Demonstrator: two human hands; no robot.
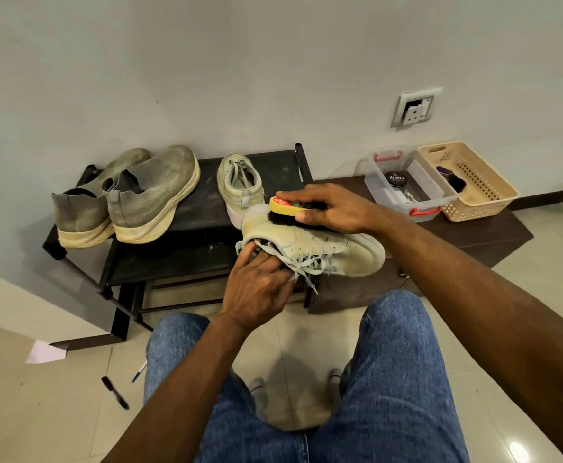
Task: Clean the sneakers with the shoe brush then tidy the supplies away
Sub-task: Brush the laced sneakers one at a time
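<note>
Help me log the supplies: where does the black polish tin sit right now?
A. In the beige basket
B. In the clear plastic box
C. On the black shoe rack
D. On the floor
B: the polish tin lies inside the clear plastic box, left of the beige basket.

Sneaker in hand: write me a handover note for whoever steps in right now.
Left hand: fingers tucked into the opening of the held sneaker, steadying it.
Right hand: grips the brush, bristles on the sneaker's heel end.
Its mate and a grey pair sit on the black rack.
Polish tin lies in the clear box; a second brush lies in the beige basket.
Done: brushing is under way on one sneaker.
Left: finish it, brush the others, put the brush away.
</note>
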